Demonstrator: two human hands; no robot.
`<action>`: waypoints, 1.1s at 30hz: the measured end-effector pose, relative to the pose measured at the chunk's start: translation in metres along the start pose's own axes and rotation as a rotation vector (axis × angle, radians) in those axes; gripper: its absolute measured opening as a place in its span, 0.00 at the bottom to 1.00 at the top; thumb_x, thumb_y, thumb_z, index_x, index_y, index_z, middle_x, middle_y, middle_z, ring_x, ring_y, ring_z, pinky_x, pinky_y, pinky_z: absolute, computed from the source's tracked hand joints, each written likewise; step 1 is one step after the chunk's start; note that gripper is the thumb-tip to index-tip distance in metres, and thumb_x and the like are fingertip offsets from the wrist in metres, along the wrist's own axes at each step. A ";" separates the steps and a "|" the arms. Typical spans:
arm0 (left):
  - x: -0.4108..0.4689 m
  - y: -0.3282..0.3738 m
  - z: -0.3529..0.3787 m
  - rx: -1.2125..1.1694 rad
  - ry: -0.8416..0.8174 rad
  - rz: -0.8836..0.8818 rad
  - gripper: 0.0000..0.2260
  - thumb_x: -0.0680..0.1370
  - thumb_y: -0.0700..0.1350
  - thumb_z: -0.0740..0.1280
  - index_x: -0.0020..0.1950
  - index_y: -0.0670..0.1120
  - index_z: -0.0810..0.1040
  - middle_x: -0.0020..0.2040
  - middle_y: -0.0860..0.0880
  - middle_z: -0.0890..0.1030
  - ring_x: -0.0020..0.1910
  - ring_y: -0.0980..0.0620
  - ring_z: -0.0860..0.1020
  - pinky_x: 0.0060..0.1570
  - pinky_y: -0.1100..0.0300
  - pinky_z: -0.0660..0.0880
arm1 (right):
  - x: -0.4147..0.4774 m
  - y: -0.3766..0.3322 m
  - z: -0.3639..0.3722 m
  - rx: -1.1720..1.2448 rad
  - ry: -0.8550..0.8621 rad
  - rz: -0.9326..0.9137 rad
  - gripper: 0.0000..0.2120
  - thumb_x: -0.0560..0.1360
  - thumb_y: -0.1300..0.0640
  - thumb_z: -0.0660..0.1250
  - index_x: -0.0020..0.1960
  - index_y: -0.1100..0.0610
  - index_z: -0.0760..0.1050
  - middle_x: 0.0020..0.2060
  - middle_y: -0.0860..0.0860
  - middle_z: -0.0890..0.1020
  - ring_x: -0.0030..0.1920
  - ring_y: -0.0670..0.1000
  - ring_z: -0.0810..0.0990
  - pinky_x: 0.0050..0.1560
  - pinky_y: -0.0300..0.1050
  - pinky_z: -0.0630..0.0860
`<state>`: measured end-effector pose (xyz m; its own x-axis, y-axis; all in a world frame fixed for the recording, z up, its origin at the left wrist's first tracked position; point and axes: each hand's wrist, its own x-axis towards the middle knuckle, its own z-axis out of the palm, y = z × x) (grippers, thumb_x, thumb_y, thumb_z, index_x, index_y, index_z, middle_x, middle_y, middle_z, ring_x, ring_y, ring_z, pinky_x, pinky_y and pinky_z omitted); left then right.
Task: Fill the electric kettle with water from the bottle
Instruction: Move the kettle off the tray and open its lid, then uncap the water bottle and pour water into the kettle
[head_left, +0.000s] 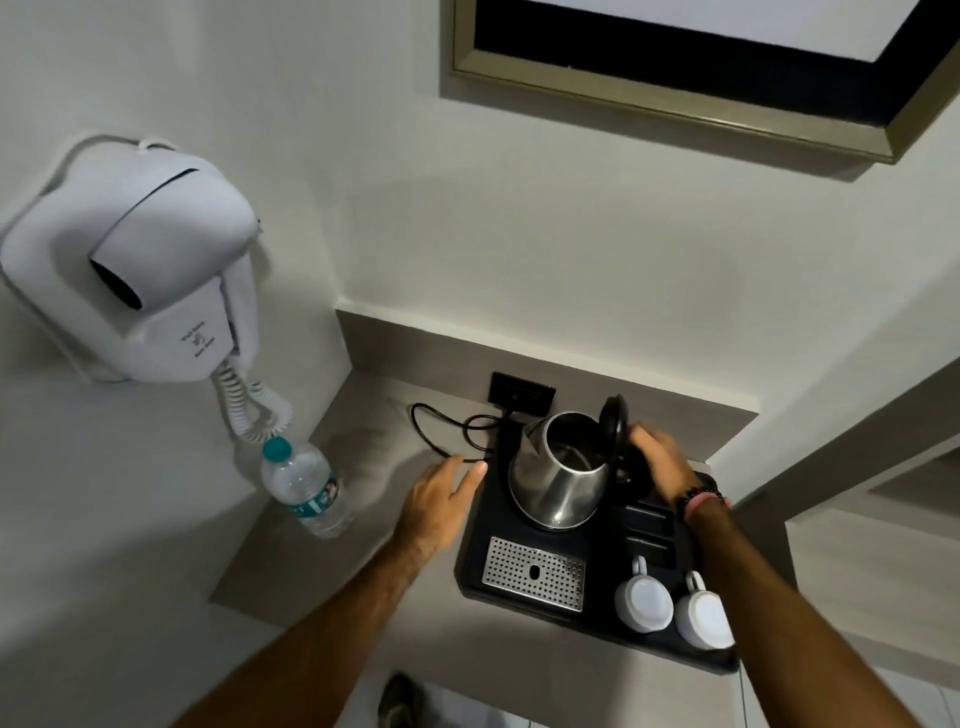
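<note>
A steel electric kettle (558, 478) stands on a black tray (602, 571), its black lid (613, 426) swung up and open. My right hand (660, 460) is wrapped around the kettle's black handle on the right side. A clear plastic water bottle (304, 486) with a teal cap stands upright on the shelf to the left, cap still on. My left hand (441, 499) hovers open between the bottle and the tray's left edge, holding nothing.
Two white cups (644, 597) (704, 618) lie upside down at the tray's front right beside a perforated metal drip grate (535, 574). A black cord (447, 431) loops to a wall socket (521, 391). A white wall-mounted hair dryer (150, 270) hangs left above the bottle.
</note>
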<state>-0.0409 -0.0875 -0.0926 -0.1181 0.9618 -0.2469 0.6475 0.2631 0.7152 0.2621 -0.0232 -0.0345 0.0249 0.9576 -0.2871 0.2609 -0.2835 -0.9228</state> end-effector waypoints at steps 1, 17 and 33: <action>-0.005 -0.012 0.000 -0.008 -0.002 -0.025 0.33 0.77 0.71 0.54 0.72 0.50 0.73 0.68 0.46 0.78 0.67 0.46 0.75 0.66 0.51 0.72 | -0.001 0.002 -0.001 0.041 -0.002 -0.009 0.21 0.72 0.42 0.65 0.48 0.61 0.77 0.41 0.55 0.83 0.42 0.54 0.82 0.34 0.38 0.79; -0.040 -0.079 -0.004 -0.113 0.113 -0.066 0.20 0.78 0.68 0.53 0.39 0.56 0.72 0.33 0.57 0.73 0.36 0.55 0.76 0.41 0.58 0.76 | -0.008 -0.005 0.008 0.186 0.042 -0.050 0.13 0.72 0.41 0.66 0.42 0.50 0.81 0.35 0.48 0.85 0.35 0.47 0.82 0.31 0.40 0.79; -0.040 -0.105 -0.020 0.397 0.106 0.107 0.28 0.80 0.65 0.55 0.74 0.51 0.71 0.77 0.47 0.67 0.75 0.47 0.65 0.73 0.50 0.64 | 0.002 -0.068 0.109 0.167 -0.097 -0.126 0.13 0.82 0.56 0.62 0.43 0.55 0.81 0.36 0.49 0.84 0.37 0.46 0.82 0.39 0.39 0.79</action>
<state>-0.1197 -0.1524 -0.1448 -0.0972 0.9901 -0.1016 0.8976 0.1313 0.4208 0.1390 -0.0074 -0.0002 -0.0926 0.9788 -0.1830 0.0925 -0.1745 -0.9803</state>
